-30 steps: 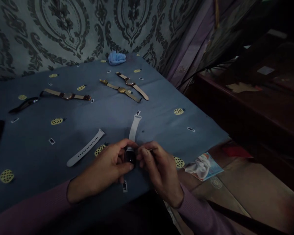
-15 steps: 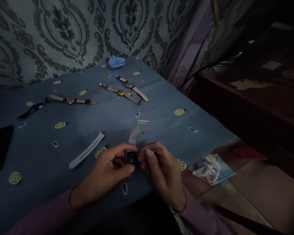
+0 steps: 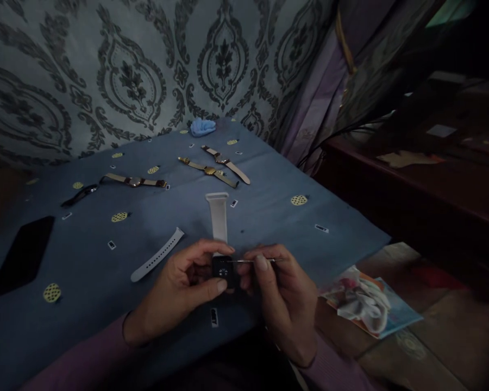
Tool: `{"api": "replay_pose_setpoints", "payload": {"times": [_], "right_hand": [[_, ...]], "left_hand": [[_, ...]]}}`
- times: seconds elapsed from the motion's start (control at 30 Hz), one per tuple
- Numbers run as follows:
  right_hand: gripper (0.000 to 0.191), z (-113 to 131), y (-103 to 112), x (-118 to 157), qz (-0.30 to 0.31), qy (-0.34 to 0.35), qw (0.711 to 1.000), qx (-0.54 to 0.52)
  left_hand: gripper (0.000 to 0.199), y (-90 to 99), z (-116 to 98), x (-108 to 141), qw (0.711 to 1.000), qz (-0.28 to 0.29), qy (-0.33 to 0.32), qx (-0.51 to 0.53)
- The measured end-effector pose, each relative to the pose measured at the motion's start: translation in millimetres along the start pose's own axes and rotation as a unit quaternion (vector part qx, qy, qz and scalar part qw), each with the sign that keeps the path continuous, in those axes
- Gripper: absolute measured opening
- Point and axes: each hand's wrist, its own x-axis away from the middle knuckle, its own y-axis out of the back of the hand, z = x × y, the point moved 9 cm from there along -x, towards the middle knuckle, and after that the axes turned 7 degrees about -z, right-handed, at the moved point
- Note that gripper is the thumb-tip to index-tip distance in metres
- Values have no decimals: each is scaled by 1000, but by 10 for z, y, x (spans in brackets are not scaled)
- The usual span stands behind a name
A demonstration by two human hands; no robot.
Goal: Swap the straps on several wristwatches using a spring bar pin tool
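My left hand (image 3: pixel 183 288) is closed around a black smartwatch (image 3: pixel 223 270), thumb below and index finger above it. The watch's sensor side faces up. A white strap (image 3: pixel 218 217) extends from its far edge, away from me. Between the thumb and fingers of my right hand (image 3: pixel 283 296) is a thin metal screwdriver (image 3: pixel 248 262), its shaft pointing left. The tip reaches the watch's right part; whether it touches is too small to tell. A loose white strap with holes (image 3: pixel 158 255) lies on the cloth left of my left hand.
Several wristwatches lie further back, among them a gold one (image 3: pixel 209 171) and a brown-strapped one (image 3: pixel 135 182). A black phone (image 3: pixel 22 255) rests at the left. A blue crumpled cloth (image 3: pixel 202 127) sits near the wall. Beyond the table's right edge is a packet (image 3: pixel 370 304).
The view has shifted, so the table items appear further right and lower. The attached white strap has swung to point straighter away. Both hands keep their holds on the watch and screwdriver.
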Motion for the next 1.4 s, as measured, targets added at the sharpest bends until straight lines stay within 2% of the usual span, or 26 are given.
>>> {"api": "replay_pose_setpoints", "payload": {"times": [0.2,0.3,0.47,0.83,1.2,1.4], "right_hand": [[16,100,-14,-19,-6,12,1000,-2],[16,114,-29,-26,-7,4,1000,-21],[15,111,-53,-23,-12,-13,999,-48],[14,120,-106,-30,-19,-15,996,-88],[15,121,-142,-40,-17,-13,994,-104],[15,101,-168,-25,-14,-15,995,-97]], "left_hand": [[34,-1,-77,34,1000,3,-5,21],[41,2,-80,56,999,12,0,41],[50,51,-65,80,999,-3,11,30],[49,68,-145,90,998,0,-1,65],[48,149,-129,85,1000,-11,-10,26],[48,139,-110,82,997,-18,-1,69]]}}
